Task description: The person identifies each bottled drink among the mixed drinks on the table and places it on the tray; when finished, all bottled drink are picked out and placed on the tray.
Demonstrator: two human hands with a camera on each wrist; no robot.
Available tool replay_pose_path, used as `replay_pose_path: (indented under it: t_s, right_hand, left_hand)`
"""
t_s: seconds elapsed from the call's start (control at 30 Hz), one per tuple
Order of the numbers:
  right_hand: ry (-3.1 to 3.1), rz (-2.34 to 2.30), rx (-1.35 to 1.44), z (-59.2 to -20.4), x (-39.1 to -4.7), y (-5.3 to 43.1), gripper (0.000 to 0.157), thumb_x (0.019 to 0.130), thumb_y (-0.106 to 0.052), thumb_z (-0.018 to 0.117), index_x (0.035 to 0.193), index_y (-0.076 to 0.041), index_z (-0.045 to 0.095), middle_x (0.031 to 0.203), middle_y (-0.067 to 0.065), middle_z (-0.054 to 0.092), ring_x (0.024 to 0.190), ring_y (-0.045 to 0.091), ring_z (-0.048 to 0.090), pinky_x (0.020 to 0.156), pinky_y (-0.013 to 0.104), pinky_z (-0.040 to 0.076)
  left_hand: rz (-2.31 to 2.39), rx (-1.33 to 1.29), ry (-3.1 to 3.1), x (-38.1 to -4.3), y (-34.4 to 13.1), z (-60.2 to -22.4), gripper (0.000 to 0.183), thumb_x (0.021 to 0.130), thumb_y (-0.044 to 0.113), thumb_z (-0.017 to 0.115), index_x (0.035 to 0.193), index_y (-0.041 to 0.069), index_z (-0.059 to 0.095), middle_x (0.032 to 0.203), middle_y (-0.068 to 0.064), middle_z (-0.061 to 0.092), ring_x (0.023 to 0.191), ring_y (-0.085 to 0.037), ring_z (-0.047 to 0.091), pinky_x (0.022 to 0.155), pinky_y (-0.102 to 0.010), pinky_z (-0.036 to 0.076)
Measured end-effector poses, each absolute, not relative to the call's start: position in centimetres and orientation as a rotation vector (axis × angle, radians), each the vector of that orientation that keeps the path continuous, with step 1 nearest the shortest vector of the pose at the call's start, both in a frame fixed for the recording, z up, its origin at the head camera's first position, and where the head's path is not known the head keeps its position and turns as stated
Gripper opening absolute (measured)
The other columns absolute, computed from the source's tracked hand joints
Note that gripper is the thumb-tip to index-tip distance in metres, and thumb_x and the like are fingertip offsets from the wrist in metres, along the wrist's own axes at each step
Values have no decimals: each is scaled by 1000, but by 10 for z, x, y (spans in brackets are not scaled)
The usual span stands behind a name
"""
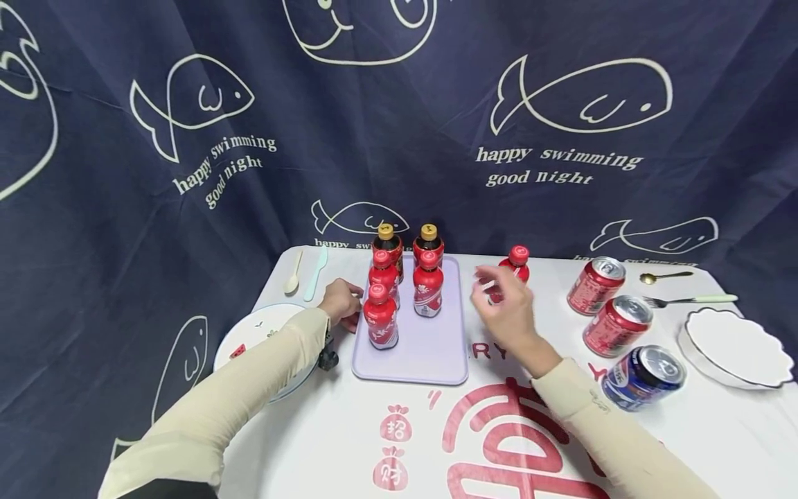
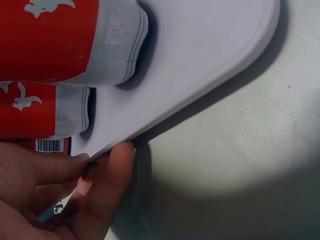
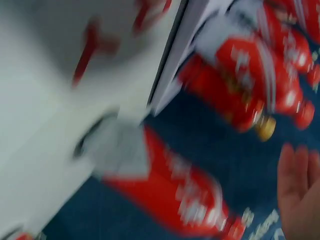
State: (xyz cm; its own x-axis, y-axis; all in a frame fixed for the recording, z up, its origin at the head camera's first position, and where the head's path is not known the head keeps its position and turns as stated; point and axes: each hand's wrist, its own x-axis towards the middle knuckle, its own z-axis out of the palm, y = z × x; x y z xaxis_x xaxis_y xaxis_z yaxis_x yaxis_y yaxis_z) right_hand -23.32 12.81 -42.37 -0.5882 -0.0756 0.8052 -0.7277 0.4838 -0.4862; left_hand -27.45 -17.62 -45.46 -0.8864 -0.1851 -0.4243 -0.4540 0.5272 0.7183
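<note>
A lavender tray (image 1: 424, 362) carries several bottles. At its left edge my left hand (image 1: 339, 303) pinches the rim; the left wrist view shows thumb and fingers on either side of that edge. Three red-capped bottles (image 1: 381, 320) stand upright on the tray, with two dark, yellow-capped bottles (image 1: 428, 239) behind them. Off the tray, to its right, another red-capped bottle (image 1: 519, 260) stands on the table, partly hidden by my right hand (image 1: 508, 305). That hand hovers with nothing in it; its fingertips show extended in the blurred right wrist view.
Two red cans (image 1: 596, 285) and a blue can (image 1: 643, 378) stand at right, before a white scalloped bowl (image 1: 736, 346). A gold spoon (image 1: 666, 276) and fork (image 1: 692, 300) lie behind. Left are a plate (image 1: 246, 343), a cream spoon (image 1: 293, 277) and a mint knife (image 1: 316, 274).
</note>
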Motion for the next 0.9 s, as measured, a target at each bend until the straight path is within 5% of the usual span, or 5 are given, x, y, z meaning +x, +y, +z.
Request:
replay_pose_path:
  t_s: [0.13, 0.3, 0.53, 0.9]
  right_hand:
    - [-1969, 1057, 358, -419, -244, 154, 38, 72, -1, 62, 109, 0, 58, 106, 11, 57, 89, 22, 59, 70, 18, 52]
    - [-2131, 1029, 169, -429, -254, 167, 60, 72, -10, 67, 125, -2, 42, 122, 17, 43, 110, 26, 45, 81, 35, 47]
    - [-2230, 1122, 134, -448, -263, 168, 74, 68, -13, 74, 131, -6, 35, 121, 18, 47, 111, 31, 48, 93, 46, 45]
    - [-2223, 1114, 57, -456, -270, 168, 74, 70, -12, 75, 133, -17, 37, 118, 14, 53, 109, 29, 53, 95, 47, 47]
  left_hand:
    - [1296, -541, 2466, -274, -179, -456, 42, 77, -8, 55, 117, 3, 60, 67, -20, 64, 46, -27, 62, 44, -42, 57]
    - [1332, -548, 2450, -274, -183, -456, 42, 75, -9, 56, 116, 2, 60, 67, -20, 64, 49, -29, 63, 43, -43, 57]
    - [1321, -541, 2452, -275, -182, -456, 41, 76, -8, 56, 115, 3, 60, 66, -20, 64, 48, -29, 63, 44, -43, 57]
    - [1348, -526, 2443, -276, -179, -456, 40, 76, -8, 56, 115, 2, 60, 67, -20, 64, 46, -28, 62, 44, -43, 57]
